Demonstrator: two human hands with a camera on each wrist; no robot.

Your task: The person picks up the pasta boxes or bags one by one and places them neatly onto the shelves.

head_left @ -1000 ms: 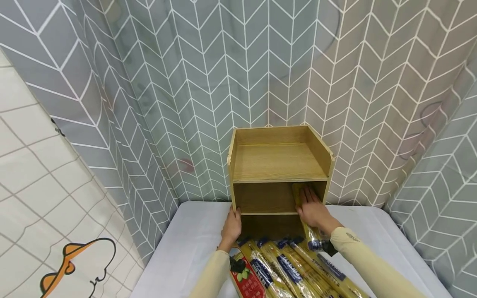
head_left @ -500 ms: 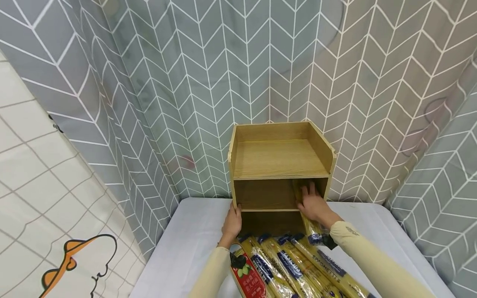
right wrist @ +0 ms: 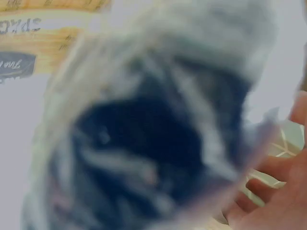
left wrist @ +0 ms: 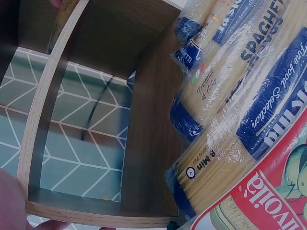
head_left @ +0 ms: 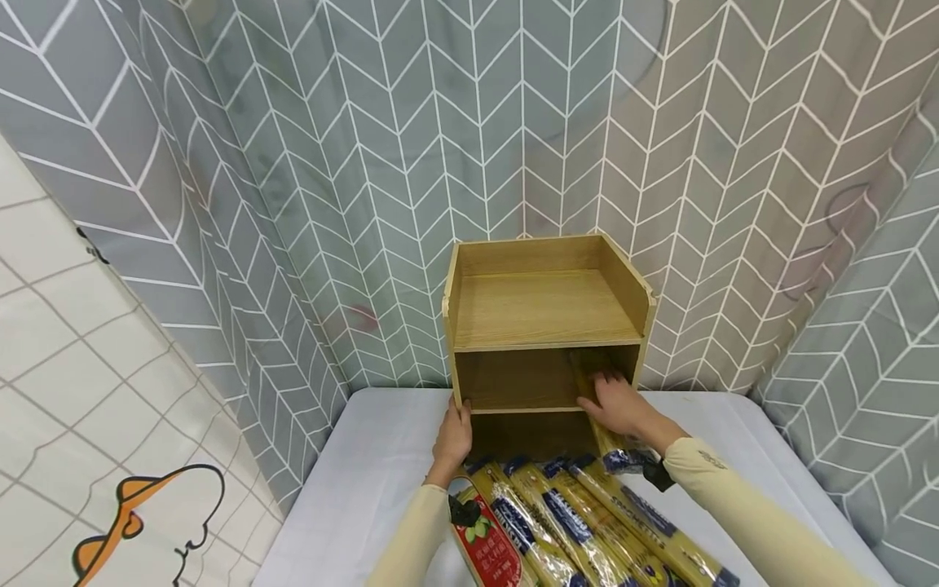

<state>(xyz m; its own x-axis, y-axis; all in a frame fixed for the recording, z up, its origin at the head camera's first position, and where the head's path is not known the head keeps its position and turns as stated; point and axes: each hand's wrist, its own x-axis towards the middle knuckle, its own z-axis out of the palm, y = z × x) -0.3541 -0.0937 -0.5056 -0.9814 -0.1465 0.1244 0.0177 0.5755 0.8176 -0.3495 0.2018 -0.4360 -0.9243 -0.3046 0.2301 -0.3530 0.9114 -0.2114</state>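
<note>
The wooden shelf unit (head_left: 546,314) stands at the back of the white table. My left hand (head_left: 452,436) grips the front edge of its left side panel; part of that hand (left wrist: 10,203) shows at the lower left of the left wrist view. My right hand (head_left: 618,403) reaches to the right side of the middle compartment. It holds a clear-wrapped spaghetti packet (head_left: 607,444) with thumb and fingers. That packet slants from inside the compartment down toward me, its blue near end outside. In the right wrist view the packet's blue end (right wrist: 139,129) is large and blurred beside the fingers (right wrist: 276,167).
Several spaghetti packets (head_left: 565,514) lie side by side before the shelf's bottom opening. A red pack with printed olives (head_left: 493,548) lies left of them, below my left wrist. Patterned curtains (head_left: 543,122) hang behind the shelf and at both sides.
My right hand has slid a little back along the packet toward me, and its fingers, straight before, are now more bent. My left hand stays on the side panel.
</note>
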